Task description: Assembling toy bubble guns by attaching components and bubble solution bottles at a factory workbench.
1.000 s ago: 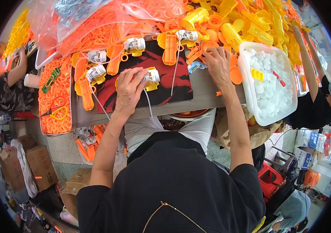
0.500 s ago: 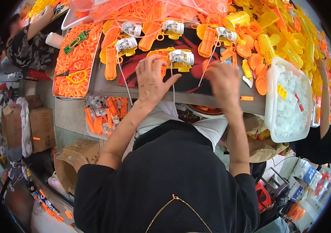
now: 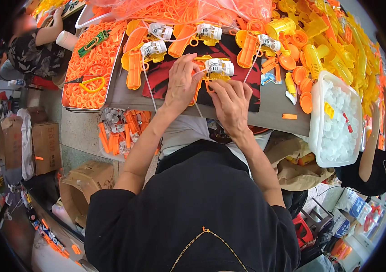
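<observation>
An orange and yellow toy gun shell [image 3: 212,75] with a white cylindrical unit [image 3: 220,67] lies on a black and red mat [image 3: 246,97] in front of me. My left hand [image 3: 182,85] is closed over its handle side, thumb against the shell near the white unit. With thumb and fingertips, my right hand [image 3: 232,100] pinches a small orange piece [image 3: 209,86] against the shell's near edge; its exact shape is partly hidden. A white tube hangs from the shell between my hands. Several similar shells with white units, such as this toy gun shell [image 3: 134,68], lie around it.
At left stands a tray [image 3: 107,97] of orange rings with yellow-handled scissors [image 3: 92,84]. A white bin [image 3: 314,136] of translucent caps is at right. Yellow and orange parts [image 3: 319,41] pile up behind. Orange discs [image 3: 306,102] and a small orange block [image 3: 289,116] lie nearby. Other people work at both sides.
My right hand has moved left from the loose parts to the shell, now pinching a small orange piece there. My left hand has closed in on the shell's handle side.
</observation>
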`<state>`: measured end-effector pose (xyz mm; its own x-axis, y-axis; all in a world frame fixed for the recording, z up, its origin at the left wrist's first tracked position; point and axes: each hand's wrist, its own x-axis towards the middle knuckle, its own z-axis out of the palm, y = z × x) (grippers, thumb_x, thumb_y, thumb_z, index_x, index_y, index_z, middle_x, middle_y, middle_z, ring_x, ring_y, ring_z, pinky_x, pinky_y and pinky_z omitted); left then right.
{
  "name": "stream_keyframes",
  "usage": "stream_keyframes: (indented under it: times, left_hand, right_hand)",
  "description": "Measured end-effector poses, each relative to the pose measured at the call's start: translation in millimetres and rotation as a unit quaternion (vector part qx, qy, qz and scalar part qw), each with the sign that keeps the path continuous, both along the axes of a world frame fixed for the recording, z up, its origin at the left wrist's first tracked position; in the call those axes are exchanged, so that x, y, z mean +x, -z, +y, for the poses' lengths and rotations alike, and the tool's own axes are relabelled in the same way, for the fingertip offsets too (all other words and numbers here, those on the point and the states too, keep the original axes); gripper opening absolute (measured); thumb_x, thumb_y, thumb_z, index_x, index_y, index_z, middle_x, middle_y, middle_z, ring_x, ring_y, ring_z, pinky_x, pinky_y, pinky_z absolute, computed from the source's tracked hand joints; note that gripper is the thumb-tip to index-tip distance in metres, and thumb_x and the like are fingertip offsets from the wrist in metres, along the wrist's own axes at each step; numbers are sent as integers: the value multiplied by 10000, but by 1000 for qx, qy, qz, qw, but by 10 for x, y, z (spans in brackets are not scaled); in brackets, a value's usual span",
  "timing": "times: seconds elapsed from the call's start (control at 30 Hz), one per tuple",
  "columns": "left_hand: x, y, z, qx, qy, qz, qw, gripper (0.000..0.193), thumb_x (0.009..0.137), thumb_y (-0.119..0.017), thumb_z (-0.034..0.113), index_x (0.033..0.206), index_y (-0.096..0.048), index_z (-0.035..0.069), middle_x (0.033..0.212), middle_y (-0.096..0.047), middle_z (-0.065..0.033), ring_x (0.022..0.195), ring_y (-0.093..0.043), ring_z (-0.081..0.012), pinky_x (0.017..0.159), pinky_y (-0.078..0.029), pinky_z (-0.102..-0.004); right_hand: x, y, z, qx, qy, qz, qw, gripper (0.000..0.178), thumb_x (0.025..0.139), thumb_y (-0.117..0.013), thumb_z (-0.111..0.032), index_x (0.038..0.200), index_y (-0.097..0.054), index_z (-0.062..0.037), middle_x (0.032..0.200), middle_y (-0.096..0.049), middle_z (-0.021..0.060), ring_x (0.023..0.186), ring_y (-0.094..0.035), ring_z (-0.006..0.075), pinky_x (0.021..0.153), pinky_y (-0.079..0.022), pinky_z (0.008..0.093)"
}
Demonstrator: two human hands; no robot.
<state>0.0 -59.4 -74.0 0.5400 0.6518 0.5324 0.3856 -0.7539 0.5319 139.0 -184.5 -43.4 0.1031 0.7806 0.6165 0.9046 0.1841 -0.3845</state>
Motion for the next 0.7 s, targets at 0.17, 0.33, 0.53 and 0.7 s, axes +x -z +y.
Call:
stream_keyframes:
  times: [0.17,0.33,0.53,0.7]
  left_hand:
    - [53,-2,-21,-5,-11,-25,1000,197,989,-630,197,1081,-571,32,1344,-575,-175,1293,-520,-355,1094,-377,-471]
    - [25,-28,-23,-10,-15,-18,1000,177,988,-621,173,1084,-566,35,1326,-580,-172,1285,-517,-351,1094,-373,-471]
    - [27,-54,39,-52,2,-30,998,243,922,-723,219,1033,-575,62,1209,-594,-150,1159,-552,-341,996,-425,-462]
    - [6,-120,165,-118,22,9,993,288,851,-793,243,986,-586,94,1059,-543,-118,1058,-538,-331,937,-443,-451]
  right_hand:
    - [-42,140,141,-5,7,-36,999,287,833,-768,-117,1115,-712,-121,1122,-697,-14,996,-590,209,945,-373,400]
    - [-86,91,143,-34,28,-44,998,300,832,-763,-113,1128,-717,-121,1114,-688,-24,1009,-582,201,939,-366,402]
    - [18,101,142,-34,3,-102,994,396,779,-703,-59,1168,-715,-132,1140,-668,-16,1053,-580,216,967,-377,422]
    - [253,80,157,-62,-102,-182,976,486,738,-657,-69,1223,-683,-90,1189,-624,20,1063,-584,220,980,-394,443]
